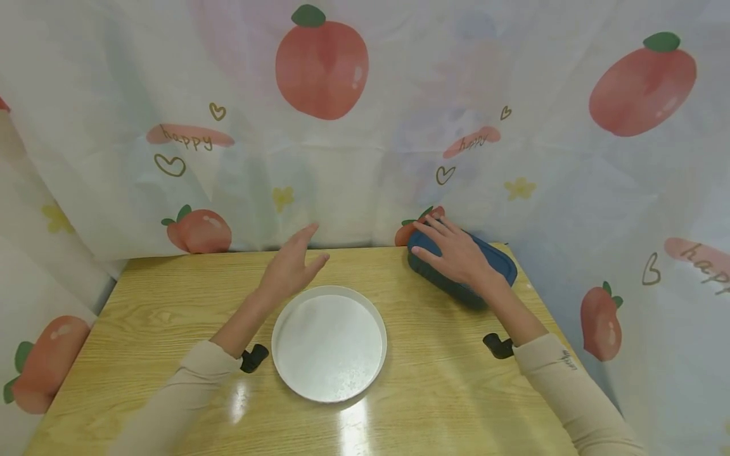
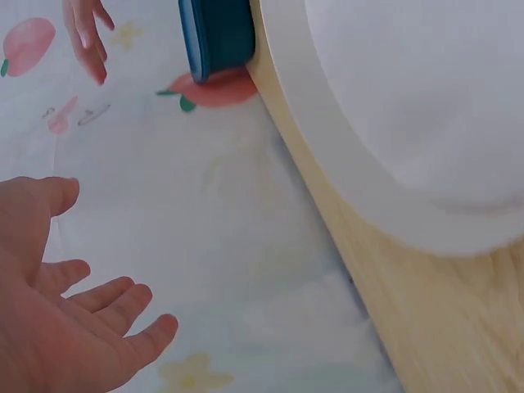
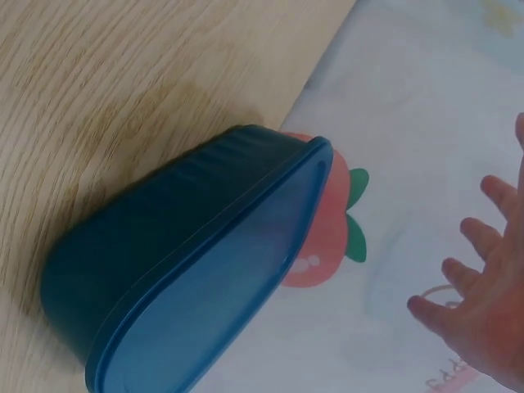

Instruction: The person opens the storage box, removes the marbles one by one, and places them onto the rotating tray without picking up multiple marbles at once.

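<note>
A round white shallow dish (image 1: 331, 345) lies in the middle of the wooden table. My left hand (image 1: 287, 267) hovers beyond its upper left rim, fingers spread, holding nothing. At the back right corner stands a long blue lidded box (image 1: 496, 261). Over that box in the head view is my right hand (image 1: 453, 252), its fingers outstretched. The right wrist view shows a gap between the hand (image 3: 487, 295) and the blue lid (image 3: 221, 286), so they are apart. Part of the box (image 2: 219, 37) and the dish (image 2: 393, 123) also appear in the left wrist view.
A white curtain (image 1: 353, 171) printed with peaches hangs along the table's back edge and right side. Bare wood of the table (image 1: 433, 380) lies between the dish and the right arm. Black camera mounts (image 1: 254, 358) sit at both wrists.
</note>
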Motion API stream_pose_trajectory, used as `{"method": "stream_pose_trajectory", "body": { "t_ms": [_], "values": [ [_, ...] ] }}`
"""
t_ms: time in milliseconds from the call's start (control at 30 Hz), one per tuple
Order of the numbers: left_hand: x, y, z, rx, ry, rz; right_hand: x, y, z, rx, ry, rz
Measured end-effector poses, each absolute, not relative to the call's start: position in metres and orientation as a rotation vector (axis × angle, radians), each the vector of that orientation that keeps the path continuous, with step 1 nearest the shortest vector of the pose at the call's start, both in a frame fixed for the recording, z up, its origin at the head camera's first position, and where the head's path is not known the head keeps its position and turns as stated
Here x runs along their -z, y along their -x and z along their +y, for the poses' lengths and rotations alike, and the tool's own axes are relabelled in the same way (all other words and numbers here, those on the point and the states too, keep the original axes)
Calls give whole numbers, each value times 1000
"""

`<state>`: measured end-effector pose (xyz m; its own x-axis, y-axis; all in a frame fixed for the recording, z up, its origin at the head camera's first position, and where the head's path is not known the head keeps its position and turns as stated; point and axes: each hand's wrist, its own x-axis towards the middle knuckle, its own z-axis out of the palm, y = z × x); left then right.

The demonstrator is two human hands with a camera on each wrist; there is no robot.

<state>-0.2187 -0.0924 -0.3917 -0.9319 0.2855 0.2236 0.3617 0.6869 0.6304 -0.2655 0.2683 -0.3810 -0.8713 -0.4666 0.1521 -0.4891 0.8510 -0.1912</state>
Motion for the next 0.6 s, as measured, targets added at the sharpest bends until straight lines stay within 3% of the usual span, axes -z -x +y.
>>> {"method": "stream_pose_trajectory", "body": {
  "t_ms": [600],
  "values": [
    [412, 205, -3, 1891, 336, -2543, 378, 265, 314, -862, -617, -3086]
  ]
}}
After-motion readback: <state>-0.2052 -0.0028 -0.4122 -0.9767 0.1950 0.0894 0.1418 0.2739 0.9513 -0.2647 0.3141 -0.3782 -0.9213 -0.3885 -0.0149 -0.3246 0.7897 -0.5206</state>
